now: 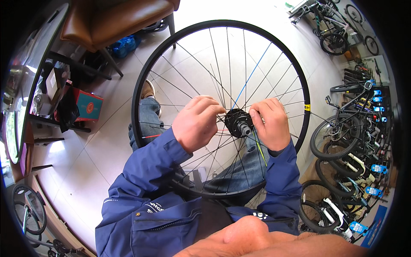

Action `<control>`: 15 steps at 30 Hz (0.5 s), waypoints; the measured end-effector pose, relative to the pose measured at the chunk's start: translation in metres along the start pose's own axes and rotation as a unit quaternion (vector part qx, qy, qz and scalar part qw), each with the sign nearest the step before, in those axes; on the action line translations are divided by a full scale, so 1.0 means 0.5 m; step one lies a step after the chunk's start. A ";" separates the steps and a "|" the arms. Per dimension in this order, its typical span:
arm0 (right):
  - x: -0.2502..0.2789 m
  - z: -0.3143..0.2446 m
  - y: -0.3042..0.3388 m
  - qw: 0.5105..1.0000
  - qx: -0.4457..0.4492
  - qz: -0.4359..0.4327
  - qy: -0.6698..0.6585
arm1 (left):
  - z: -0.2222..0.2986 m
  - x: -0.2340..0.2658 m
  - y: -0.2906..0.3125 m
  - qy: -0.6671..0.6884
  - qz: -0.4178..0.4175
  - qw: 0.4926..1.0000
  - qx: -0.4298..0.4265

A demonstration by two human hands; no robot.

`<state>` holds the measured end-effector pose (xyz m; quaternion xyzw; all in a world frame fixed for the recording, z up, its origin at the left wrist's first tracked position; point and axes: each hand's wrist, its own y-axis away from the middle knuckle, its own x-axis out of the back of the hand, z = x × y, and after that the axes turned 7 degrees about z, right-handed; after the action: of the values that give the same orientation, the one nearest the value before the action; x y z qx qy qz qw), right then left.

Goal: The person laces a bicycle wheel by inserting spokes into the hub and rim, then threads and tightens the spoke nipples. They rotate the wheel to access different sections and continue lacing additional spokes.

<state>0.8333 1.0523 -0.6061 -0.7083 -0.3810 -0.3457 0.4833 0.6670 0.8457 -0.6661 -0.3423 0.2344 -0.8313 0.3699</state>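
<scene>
A black bicycle wheel rim [171, 47] with thin spokes rests against my lap, its black hub [238, 122] near the middle of the picture. My left hand [196, 123] pinches spokes just left of the hub, fingers closed. On the hub's right side, my right hand [269, 124] grips spokes with its fingers curled. One spoke is blue [252, 73], one is green-yellow [259, 150], and one has a red end [150, 136]. Blue jacket sleeves cover both forearms.
A brown leather chair [111, 21] stands at the back left. A red and teal box [87, 106] sits on a low black shelf at the left. Several parked bicycles [346, 141] line the right side. Another wheel [28, 210] lies at the lower left. The floor is pale tile.
</scene>
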 end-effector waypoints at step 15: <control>-0.008 0.012 0.009 0.998 0.006 0.051 -0.039 | -0.039 0.276 0.010 -0.064 0.206 0.972 0.097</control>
<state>0.8361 1.0561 -0.6133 -0.7368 -0.3645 -0.2905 0.4898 0.5871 0.7383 -0.6276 -0.3020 0.1941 -0.7319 0.5791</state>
